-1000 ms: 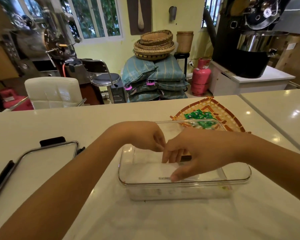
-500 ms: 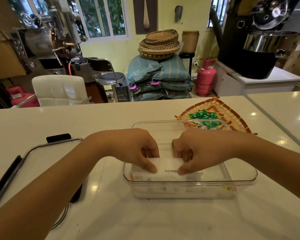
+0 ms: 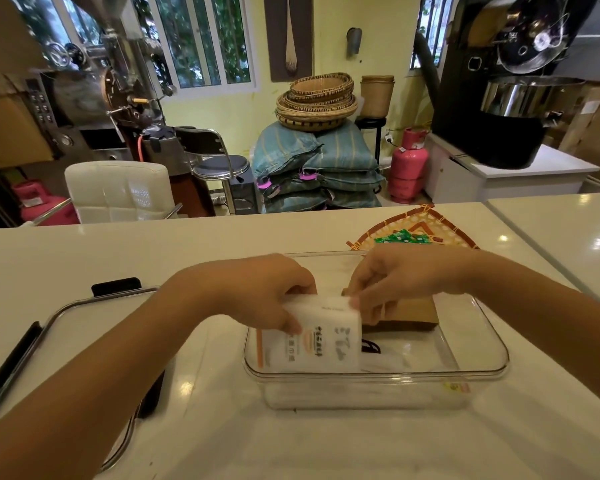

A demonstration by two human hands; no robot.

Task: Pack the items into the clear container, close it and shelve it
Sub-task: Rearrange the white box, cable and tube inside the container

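A clear rectangular container sits on the white counter in front of me. My left hand grips a white packet with printed characters, tilted up on its edge in the container's left part. My right hand pinches the packet's top right corner. Behind the packet a brown cardboard item lies in the container, and a clear bag with a black mark rests on its floor. The container's lid, clear with black clips, lies flat at the left.
A woven tray holding green sachets stands just behind the container. Past the counter's far edge are a white chair, stacked sacks and baskets, and a pink gas cylinder. A second counter adjoins at the right.
The white packet lay flat in the container under both hands; now both hands have tipped it up onto its edge, uncovering the brown item and the clear bag.
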